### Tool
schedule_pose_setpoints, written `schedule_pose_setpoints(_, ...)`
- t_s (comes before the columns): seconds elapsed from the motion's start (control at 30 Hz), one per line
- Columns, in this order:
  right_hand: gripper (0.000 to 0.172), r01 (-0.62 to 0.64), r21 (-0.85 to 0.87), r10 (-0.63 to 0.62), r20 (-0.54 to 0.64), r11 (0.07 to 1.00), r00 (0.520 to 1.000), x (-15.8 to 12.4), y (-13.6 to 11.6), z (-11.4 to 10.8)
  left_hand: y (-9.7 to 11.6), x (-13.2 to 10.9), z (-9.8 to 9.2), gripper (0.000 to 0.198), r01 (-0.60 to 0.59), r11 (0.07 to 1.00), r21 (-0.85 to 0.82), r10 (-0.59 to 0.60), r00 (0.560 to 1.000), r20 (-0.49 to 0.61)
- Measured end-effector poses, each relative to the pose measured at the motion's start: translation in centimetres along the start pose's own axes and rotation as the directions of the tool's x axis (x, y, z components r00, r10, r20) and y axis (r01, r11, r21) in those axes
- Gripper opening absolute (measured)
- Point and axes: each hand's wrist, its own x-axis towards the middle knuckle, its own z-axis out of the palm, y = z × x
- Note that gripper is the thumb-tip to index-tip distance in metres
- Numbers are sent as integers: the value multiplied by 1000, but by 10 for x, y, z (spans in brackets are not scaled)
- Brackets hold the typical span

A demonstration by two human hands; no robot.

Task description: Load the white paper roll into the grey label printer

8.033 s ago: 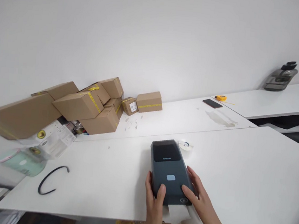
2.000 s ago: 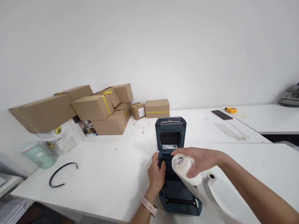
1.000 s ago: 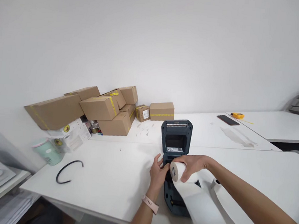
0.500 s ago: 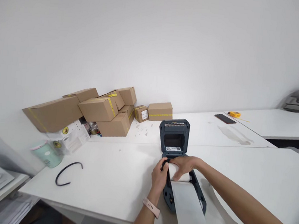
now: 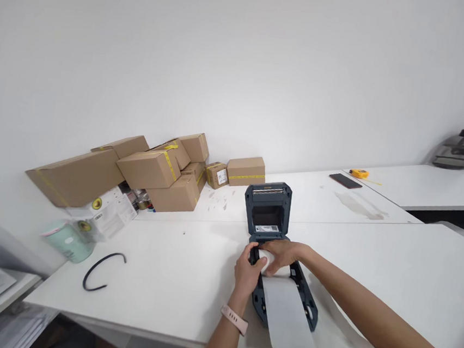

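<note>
A dark label printer (image 5: pixel 311 297) stands on the white table with its lid (image 5: pixel 287 209) raised. Inside it sits a white paper roll (image 5: pixel 284 272), and a wide paper strip (image 5: pixel 290 316) runs from it over the printer's front. My left hand (image 5: pixel 247 268), with a pink band on the wrist, grips the left side of the printer bay, its thumb against the roll's end. Across the top of the roll lies my right hand (image 5: pixel 280 255), its fingers curved around it; some fingertips are hidden inside the bay.
Cardboard boxes (image 5: pixel 175 193) are piled against the wall at the back left. A green canister (image 5: pixel 69 241) and a black curved strip (image 5: pixel 86 272) lie on the left. A phone (image 5: pixel 345 180), yellow tape measure (image 5: pixel 359 173) and bottle (image 5: pixel 460 149) are at the back right.
The whole view has shifted slightly. My left thumb has moved further over the end of the roll, and my right hand has stayed on top of it.
</note>
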Motion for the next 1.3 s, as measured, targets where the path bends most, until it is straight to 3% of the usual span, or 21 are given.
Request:
schedule_pose_setpoints(0.13, 68, 88, 102, -70, -163, 991, 984, -23, -7, -12, -1, 0, 0, 48, -10, 1000, -12, 10, 1000, 6)
schedule_pose_setpoints(0.2, 47, 146, 150, -100, -278, 978, 955, -40, -13, -24, -1, -1, -1, 48, -14, 1000, -19, 14, 1000, 11)
schedule_pose_setpoints(0.23, 42, 171, 174, -94, -383, 970, 919, -48, -17, -31, -1, -2, -1, 47, -14, 1000, -22, 14, 1000, 14)
schedule_pose_setpoints(0.27, 42, 196, 196, -65, -529, 961, 846, -55, -20, -39, -2, -2, -1, 47, -14, 1000, -26, 14, 1000, 17)
schedule_pose_setpoints(0.3, 44, 219, 213, -14, -686, 952, 728, -60, -23, -47, -2, -2, -1, 47, -14, 999, -31, 14, 1000, 19)
schedule_pose_setpoints(0.33, 44, 239, 224, 49, -818, 945, 573, -63, -25, -56, -1, -3, -2, 47, -13, 999, -36, 14, 1000, 22)
schedule_pose_setpoints(0.37, 44, 252, 225, 108, -907, 941, 406, -63, -26, -64, -1, -3, -2, 47, -12, 999, -41, 13, 1000, 25)
schedule_pose_setpoints(0.4, 44, 261, 228, 155, -950, 938, 273, -61, -27, -73, -1, -3, -2, 47, -9, 999, -46, 11, 1000, 29)
schedule_pose_setpoints(0.43, 47, 266, 237, 184, -960, 934, 210, -57, -26, -81, -1, -3, -3, 48, -7, 999, -50, 8, 999, 31)
schedule_pose_setpoints(0.5, 53, 278, 278, 208, -944, 919, 257, -46, -24, -94, 0, -2, -3, 48, -1, 998, -60, 4, 999, 36)
schedule_pose_setpoints(0.6, 53, 299, 349, 215, -891, 888, 400, -32, -23, -100, 0, -2, -3, 49, 0, 997, -73, 3, 999, 44)
schedule_pose_setpoints(0.7, 49, 307, 371, 216, -872, 877, 438, -37, -28, -89, -3, -9, -1, 68, 52, 989, -139, -46, 998, 45)
schedule_pose_setpoints(0.77, 47, 323, 374, 214, -874, 869, 436, -52, -33, -70, -7, -19, 1, 90, 120, 963, -241, -115, 993, 33)
schedule_pose_setpoints(0.83, 44, 362, 382, 200, -871, 850, 448, -71, -38, -43, -12, -33, 5, 98, 155, 922, -354, -166, 986, 0)
schedule_pose_setpoints(0.93, 40, 396, 420, 184, -840, 817, 511, -99, -40, 7, -18, -51, 7, 89, 167, 837, -520, -220, 975, -41)
schedule_pose_setpoints(1.07, 29, 317, 443, 184, -778, 839, 601, -120, -34, 73, -11, -68, -1, 79, 177, 754, -633, -260, 965, -39)
schedule_pose_setpoints(1.2, 24, 293, 510, 281, -772, 809, 570, -124, -29, 111, 7, -80, -8, 82, 149, 822, -549, -198, 980, -31)
schedule_pose_setpoints(1.3, 39, 297, 621, 402, -733, 726, 549, -120, -28, 120, 13, -86, -9, 88, 189, 802, -566, -200, 979, 44)
